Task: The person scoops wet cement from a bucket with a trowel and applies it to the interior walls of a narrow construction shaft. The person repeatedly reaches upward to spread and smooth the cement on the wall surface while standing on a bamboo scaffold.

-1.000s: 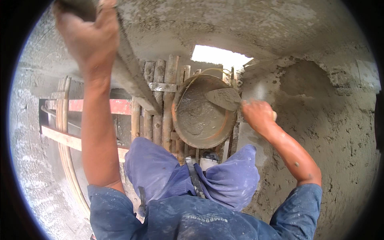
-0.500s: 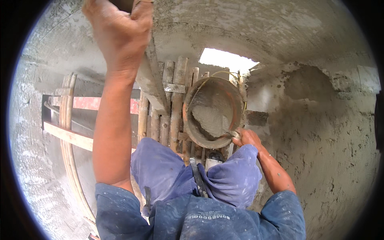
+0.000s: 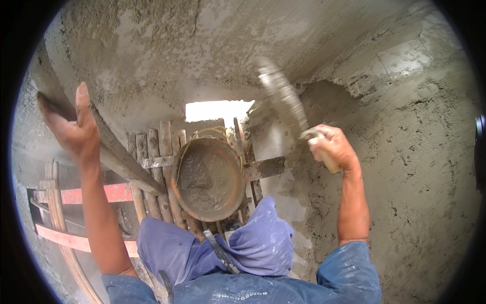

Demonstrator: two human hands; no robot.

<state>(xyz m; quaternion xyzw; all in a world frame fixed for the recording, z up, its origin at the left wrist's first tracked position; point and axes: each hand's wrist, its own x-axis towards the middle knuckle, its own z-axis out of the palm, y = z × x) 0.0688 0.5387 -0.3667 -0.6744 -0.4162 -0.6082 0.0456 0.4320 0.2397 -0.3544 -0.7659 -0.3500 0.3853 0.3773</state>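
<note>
My right hand is closed round the handle of a trowel, raised in front of the plastered wall. Motion smears the blade, so I cannot tell whether mortar is on it. Away on the left, my left hand has thumb and fingers spread beside a slanting wooden post; whether the palm touches the post is hard to see. Between my arms stands a round bucket with wet grey mortar inside.
Wooden poles form a platform under the bucket. At left are a red board and a curved pale board. A bright opening shows beyond the bucket. Rough wet plaster covers the right-hand wall.
My right hand has risen from the bucket's rim with the trowel, toward the wall. My left hand has lowered and its fingers have spread. The view has shifted right.
</note>
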